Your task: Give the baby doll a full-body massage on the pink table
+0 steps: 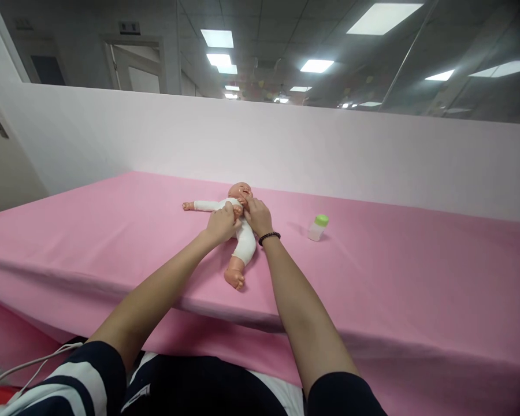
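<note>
A baby doll (245, 241) with a white cloth body lies on its back on the pink-covered table, its head toward the wall. One of its arms stretches out to the left, and one leg points toward me. My left hand (222, 224) is closed on the doll's raised foot over its middle. My right hand (258, 216), with a dark bead bracelet at the wrist, is closed at the doll's chest, by its small hand near the face. The fingers partly cover the doll's torso.
A small clear bottle with a green cap (321, 220) stands to the right of the doll. The pink tablecloth (394, 271) reaches a white wall (286, 150) with a window above. A white cable (39, 359) runs at the lower left.
</note>
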The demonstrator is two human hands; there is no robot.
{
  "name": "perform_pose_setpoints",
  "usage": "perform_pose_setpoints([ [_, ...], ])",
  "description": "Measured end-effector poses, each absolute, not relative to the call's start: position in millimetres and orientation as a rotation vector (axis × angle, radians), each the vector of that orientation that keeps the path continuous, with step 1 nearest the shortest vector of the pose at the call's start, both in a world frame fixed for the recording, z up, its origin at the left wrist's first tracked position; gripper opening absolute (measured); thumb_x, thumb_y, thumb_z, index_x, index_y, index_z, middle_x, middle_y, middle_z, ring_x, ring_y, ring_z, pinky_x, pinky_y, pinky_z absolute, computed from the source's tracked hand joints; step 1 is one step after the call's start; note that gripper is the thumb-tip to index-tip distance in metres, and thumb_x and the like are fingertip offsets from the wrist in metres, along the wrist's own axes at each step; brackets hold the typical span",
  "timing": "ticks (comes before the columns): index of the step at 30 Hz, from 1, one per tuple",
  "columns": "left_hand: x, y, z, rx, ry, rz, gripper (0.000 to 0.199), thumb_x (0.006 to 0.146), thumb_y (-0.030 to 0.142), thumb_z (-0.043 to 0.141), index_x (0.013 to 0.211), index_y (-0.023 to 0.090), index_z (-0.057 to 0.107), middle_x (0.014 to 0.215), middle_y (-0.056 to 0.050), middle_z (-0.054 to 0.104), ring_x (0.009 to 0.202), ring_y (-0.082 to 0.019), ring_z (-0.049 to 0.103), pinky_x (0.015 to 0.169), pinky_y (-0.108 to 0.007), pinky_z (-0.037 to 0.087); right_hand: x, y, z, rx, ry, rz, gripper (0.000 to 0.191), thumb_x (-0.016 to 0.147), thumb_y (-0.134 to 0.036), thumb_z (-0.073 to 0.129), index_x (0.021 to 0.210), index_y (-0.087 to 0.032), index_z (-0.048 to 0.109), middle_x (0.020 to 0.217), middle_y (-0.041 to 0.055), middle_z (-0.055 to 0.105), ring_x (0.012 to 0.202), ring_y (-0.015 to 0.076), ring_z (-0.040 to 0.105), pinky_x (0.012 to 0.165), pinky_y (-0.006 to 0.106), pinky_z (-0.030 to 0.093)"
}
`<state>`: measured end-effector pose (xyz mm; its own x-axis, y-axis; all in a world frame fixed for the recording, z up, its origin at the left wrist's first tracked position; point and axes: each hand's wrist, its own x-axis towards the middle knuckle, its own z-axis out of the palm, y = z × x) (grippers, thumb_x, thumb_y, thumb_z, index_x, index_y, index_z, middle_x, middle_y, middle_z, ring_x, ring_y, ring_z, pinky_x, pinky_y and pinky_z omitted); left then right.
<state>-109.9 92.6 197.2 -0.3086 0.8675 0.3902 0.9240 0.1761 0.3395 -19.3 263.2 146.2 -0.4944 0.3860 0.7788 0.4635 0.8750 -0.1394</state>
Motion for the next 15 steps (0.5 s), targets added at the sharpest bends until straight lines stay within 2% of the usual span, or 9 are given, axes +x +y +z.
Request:
perform_pose_setpoints([
  [3,-108,92,194,-1.8,-2.303,-0.803,0.026,0.093,0.023,0.049,0.115,0.01,0.046,0.108,-0.022,0.07,0.101,-0.038,0.069,0.079,-0.042,0.047,-19,262,146,-0.605,-2.218,-0.104,0.049,0.095,-0.02,0.054,0.143,-0.013,0.056,0.119,0.0175,0.068,0.104,0.0306,0.059,0.094,0.043,0.05],
  [5,-110,84,199,-1.799,-2.325,-0.844,0.028,0.093,0.024,0.051,0.116,0.011,0.043,0.105,-0.02,0.07,0.095,-0.036,0.07,0.074,-0.04,0.047,-17,261,148,-0.614,-2.13,-0.009,0.045,0.095,-0.024,0.056,0.139,-0.014,0.059,0.121,0.0169,0.068,0.108,0.0303,0.059,0.096,0.044,0.05],
  [9,-114,39,212,-1.785,-2.345,-1.035,0.027,0.094,0.034,0.052,0.111,0.018,0.038,0.099,-0.014,0.071,0.083,-0.031,0.069,0.062,-0.034,0.043,-11,265,156,-0.608,-1.707,0.281,0.034,0.098,-0.029,0.053,0.129,-0.018,0.06,0.132,0.0114,0.065,0.119,0.0221,0.06,0.104,0.036,0.048],
  [12,-112,-13,211,-1.781,-2.359,-1.123,0.024,0.095,0.038,0.051,0.104,0.023,0.035,0.096,-0.009,0.07,0.082,-0.029,0.069,0.062,-0.033,0.043,0,276,160,-0.682,-1.354,0.531,0.036,0.096,-0.027,0.056,0.13,-0.018,0.055,0.14,0.0104,0.061,0.123,0.0164,0.06,0.102,0.028,0.049],
  [15,-108,-55,195,-1.711,-2.424,-1.069,0.022,0.096,0.04,0.048,0.093,0.025,0.032,0.087,-0.006,0.067,0.077,-0.029,0.067,0.063,-0.034,0.044,13,293,156,-0.851,-1.083,0.691,0.037,0.095,-0.024,0.056,0.13,-0.016,0.052,0.143,0.0121,0.059,0.124,0.0151,0.06,0.106,0.027,0.048],
])
